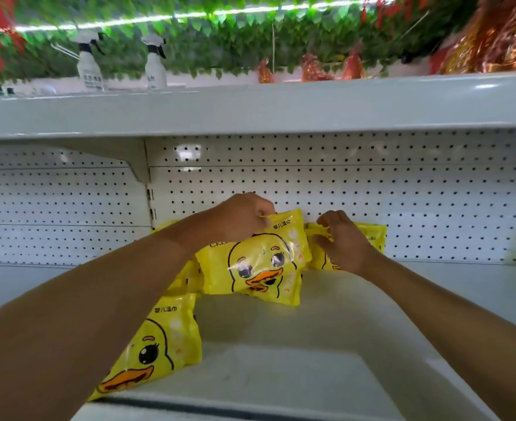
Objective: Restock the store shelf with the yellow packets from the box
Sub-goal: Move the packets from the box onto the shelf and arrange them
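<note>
**Both hands on duck packets at the shelf back**

The left hand [244, 215] pinches the top edge of a tilted yellow packet [259, 262]; the right hand [340, 238] grips the neighbouring packet [372, 235] against the pegboard [372, 183]. Another packet [156, 344] lies near left on the shelf [311, 344].

Bright overhead strip light [189, 16], glare on packets, blurred, bowed edges.

- One head-worn camera looked forward and slightly down, straight at the white shelf [372, 314].
- It sat close, within arm's reach of the pegboard back panel [372, 183].
- Its wide lens bent the upper shelf edge [250, 107].
</note>
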